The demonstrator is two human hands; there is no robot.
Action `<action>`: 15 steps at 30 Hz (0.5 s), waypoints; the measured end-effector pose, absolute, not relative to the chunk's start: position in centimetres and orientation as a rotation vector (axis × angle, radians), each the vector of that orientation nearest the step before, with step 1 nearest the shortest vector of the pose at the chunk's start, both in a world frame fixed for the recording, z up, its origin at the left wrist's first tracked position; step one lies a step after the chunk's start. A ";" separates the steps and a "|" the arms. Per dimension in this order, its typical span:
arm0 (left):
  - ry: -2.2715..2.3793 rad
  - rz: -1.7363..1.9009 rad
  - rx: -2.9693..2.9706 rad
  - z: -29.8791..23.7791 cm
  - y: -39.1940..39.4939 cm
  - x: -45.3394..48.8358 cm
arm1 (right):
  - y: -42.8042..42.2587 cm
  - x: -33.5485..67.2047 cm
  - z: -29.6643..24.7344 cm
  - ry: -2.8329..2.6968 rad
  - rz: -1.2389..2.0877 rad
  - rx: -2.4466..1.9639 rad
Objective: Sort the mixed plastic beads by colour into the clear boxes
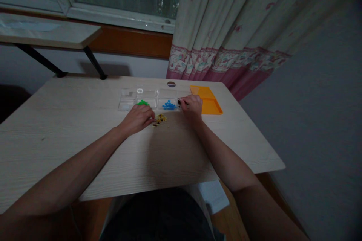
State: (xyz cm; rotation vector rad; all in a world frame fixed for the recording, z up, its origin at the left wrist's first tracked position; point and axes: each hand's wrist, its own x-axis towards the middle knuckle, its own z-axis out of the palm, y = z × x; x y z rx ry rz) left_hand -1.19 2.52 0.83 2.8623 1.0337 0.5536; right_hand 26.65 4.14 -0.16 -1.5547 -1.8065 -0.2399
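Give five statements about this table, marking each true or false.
1. The green pieces and blue pieces lie in separate compartments of the clear box. True.
2. The blue pieces are left of the green pieces. False: they are to the right.
3. The left hand is beside a yellow-and-dark pile on the table. True.
4. The right hand is nearer the orange tray than the left. True.
5. The orange tray lies left of the clear box. False: it lies to the right.
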 end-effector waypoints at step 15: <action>1.018 0.881 2.648 -0.2 3.3 -1.0 | 1.7 22.5 -0.1 -2.367 -0.148 -1.092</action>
